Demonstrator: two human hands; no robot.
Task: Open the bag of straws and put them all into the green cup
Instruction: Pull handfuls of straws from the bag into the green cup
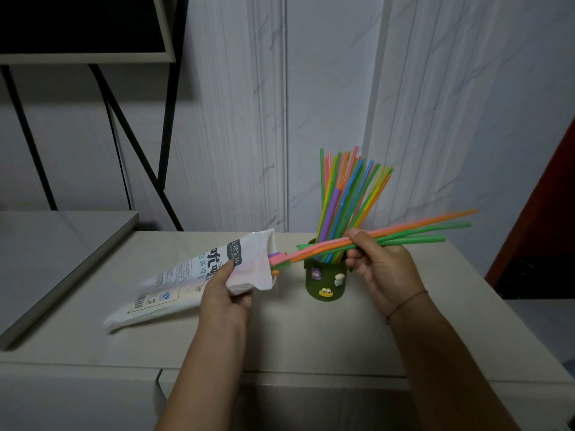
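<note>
R hand (381,269) pinched shut on small bundle of orange, pink & green plastic straws (404,233), long axis near-horizontal, far ends pointing right & slightly up, near ends at mouth of white printed plastic bag (199,275). L hand (225,290) clamped on bag nr opening. Bundle crossing above dark green decorated cup (326,281), w/ many coloured straws (345,197) upright inside.

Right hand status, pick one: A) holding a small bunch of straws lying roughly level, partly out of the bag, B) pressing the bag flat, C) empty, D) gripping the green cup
A: the right hand pinches a bunch of straws lying nearly level, their left ends at the mouth of the bag, which the left hand holds.
</note>
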